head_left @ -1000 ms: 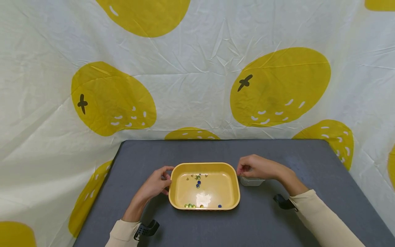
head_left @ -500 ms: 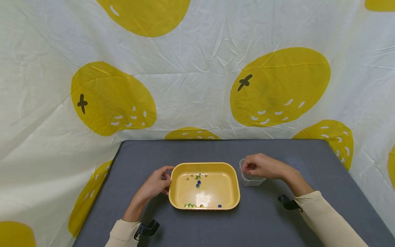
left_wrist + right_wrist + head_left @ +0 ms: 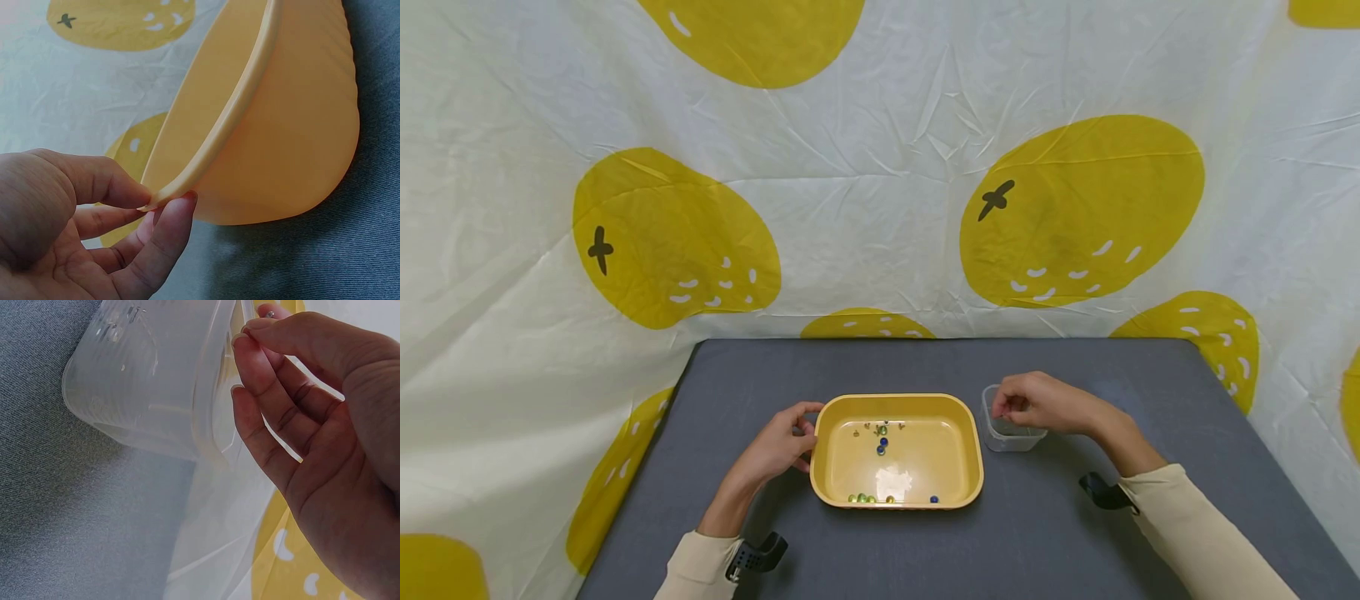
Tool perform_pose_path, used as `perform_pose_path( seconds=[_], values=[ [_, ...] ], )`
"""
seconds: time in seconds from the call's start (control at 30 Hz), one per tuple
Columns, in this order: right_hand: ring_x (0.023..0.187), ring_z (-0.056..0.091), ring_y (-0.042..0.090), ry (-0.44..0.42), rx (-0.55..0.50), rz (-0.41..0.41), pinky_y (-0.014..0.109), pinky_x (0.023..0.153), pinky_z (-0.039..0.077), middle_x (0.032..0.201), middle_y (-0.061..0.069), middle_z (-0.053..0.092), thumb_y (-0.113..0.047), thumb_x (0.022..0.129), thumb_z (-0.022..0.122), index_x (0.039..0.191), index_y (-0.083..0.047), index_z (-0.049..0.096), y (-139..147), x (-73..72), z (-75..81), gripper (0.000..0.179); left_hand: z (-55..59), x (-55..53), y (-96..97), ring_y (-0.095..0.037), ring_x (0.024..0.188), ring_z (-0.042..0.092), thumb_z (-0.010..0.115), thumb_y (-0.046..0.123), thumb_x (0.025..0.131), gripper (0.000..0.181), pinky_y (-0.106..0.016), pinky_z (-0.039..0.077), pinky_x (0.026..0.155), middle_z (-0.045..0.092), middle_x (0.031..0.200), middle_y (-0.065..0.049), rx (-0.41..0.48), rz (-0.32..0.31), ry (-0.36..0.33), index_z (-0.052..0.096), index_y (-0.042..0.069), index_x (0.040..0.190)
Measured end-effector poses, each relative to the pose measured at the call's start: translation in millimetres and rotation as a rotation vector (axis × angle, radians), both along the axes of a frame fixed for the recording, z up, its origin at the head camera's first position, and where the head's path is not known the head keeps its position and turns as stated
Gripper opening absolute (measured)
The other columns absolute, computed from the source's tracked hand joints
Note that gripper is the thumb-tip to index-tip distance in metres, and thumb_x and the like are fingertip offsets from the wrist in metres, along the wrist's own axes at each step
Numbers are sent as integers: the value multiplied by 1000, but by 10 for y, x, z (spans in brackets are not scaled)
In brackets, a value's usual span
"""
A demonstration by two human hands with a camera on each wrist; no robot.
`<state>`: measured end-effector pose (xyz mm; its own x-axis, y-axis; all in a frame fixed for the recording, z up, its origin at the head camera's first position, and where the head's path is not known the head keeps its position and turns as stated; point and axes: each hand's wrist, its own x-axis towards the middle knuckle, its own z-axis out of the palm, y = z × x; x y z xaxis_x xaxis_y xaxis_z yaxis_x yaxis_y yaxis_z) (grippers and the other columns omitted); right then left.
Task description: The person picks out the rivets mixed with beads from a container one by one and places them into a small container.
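Marbles (image 3: 861,498) lie along the near wall of the yellow tray (image 3: 932,458); at its left side the left hand (image 3: 782,442) has its grip pinching the rim, and just right of it the right hand (image 3: 1037,402) has its grip pinching a tiny shiny piece (image 3: 270,314) over the clear box (image 3: 1011,443). Toward the tray's far wall, blue marbles (image 3: 883,442) lie near small gold bits (image 3: 856,433). Beyond the tray, the counter (image 3: 850,367) meets a lemon-print cloth (image 3: 865,233).

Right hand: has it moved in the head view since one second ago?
Yes. The right hand has shifted to the person's right, away from the rim of the yellow tray, and is now over the clear tub.
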<state>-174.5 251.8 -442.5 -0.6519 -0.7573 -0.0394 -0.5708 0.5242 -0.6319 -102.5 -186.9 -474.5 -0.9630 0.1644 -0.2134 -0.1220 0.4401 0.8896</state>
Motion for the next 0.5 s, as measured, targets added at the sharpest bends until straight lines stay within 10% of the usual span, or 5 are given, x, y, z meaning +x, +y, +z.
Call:
perform_pose_path(
  seconds=[0.5],
  values=[
    [77,60,7,10,10,-19,24,69,56,90,-1,66,0,91,69,96,-21,73,57,-15,28,22,6,9,-14,-25,69,62,58,-1,96,51,-43,61,57,52,92,-14,14,-13,0,50,3,146]
  ],
)
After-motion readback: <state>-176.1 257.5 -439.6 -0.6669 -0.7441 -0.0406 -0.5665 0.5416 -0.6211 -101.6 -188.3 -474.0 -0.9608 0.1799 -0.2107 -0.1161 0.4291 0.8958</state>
